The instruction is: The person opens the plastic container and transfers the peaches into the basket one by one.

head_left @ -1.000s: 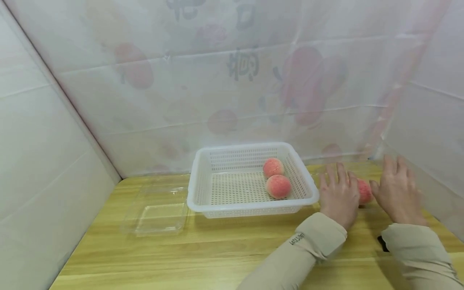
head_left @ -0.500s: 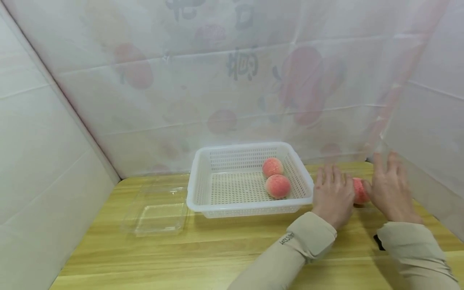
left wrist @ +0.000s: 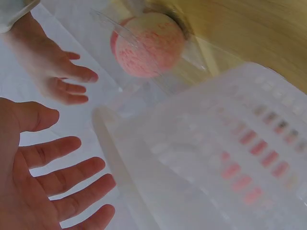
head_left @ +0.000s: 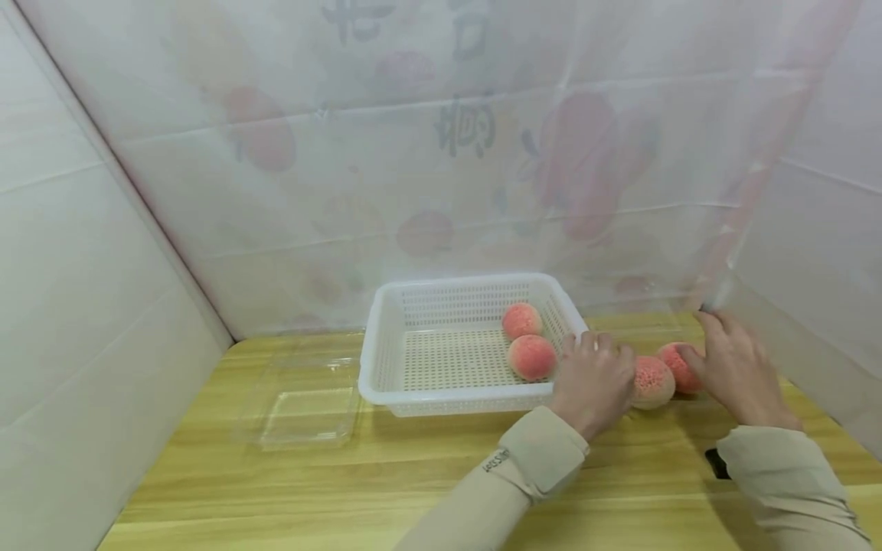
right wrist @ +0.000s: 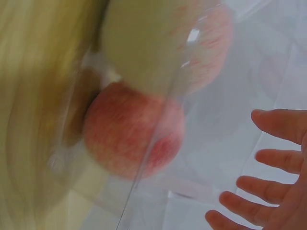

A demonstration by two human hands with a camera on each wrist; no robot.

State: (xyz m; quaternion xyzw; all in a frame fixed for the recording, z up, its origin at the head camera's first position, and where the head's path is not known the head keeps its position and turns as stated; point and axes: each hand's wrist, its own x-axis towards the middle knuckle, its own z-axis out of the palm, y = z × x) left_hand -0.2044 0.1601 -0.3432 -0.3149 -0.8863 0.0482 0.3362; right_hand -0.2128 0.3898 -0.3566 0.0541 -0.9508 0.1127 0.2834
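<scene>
My left hand [head_left: 594,383] is over the right end of the white plastic basket [head_left: 475,394], its fingers spread beside the rim in the left wrist view and holding nothing. Two pink peaches, a rear peach [head_left: 521,321] and a front peach [head_left: 532,357], lie at the basket's right side. To the right, a clear plastic box [right wrist: 158,158] holds two more, a paler peach [head_left: 651,383] and a redder peach [head_left: 678,367]. My right hand [head_left: 740,371] is just right of these, fingers parted and gripping nothing in the right wrist view.
Left of the basket stands another clear plastic box [head_left: 306,413] on the wooden table [head_left: 344,490]. A small black object [head_left: 717,463] lies by the right sleeve. White printed sheets [head_left: 427,191] wall in the back and sides.
My left hand has moved left, from beside the box on the right to the basket's right rim, uncovering the paler peach. My right hand has shifted slightly left. The basket peaches stay put.
</scene>
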